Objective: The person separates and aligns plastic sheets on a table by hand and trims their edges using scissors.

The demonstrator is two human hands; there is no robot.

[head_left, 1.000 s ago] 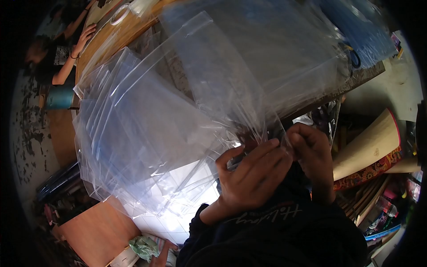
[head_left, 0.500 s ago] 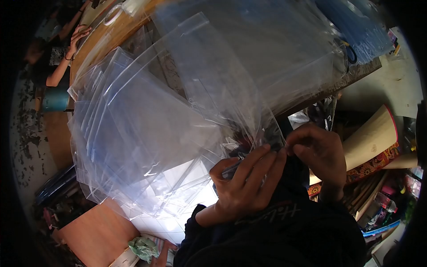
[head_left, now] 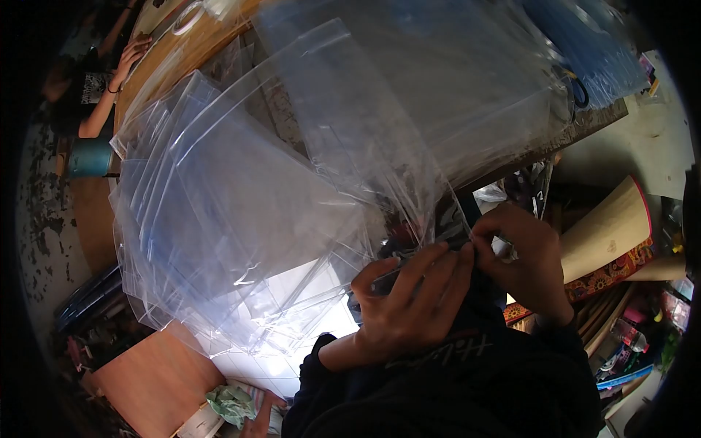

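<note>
Gathered in front of my body is the end of a clear plastic sheet, which runs back up onto the table. My left hand is closed over its bunched edge, fingers laid across the plastic. Just to the right, my right hand pinches the sheet's edge between thumb and forefinger, close to the left fingertips. More clear plastic sheets fan out in a loose stack at the left, hanging over the table's side. The exact fold under my fingers is hidden.
A stack of plastic sheets covers the table. Black-handled scissors lie near a bluish plastic bundle. Rolled sheet material stands at the right. Another person's hand rests at the far left table edge. An orange-brown board sits lower left.
My right hand's fingers have curled into a rounder pinch at the sheet's edge. My left hand has shifted slightly to the right, still on the plastic.
</note>
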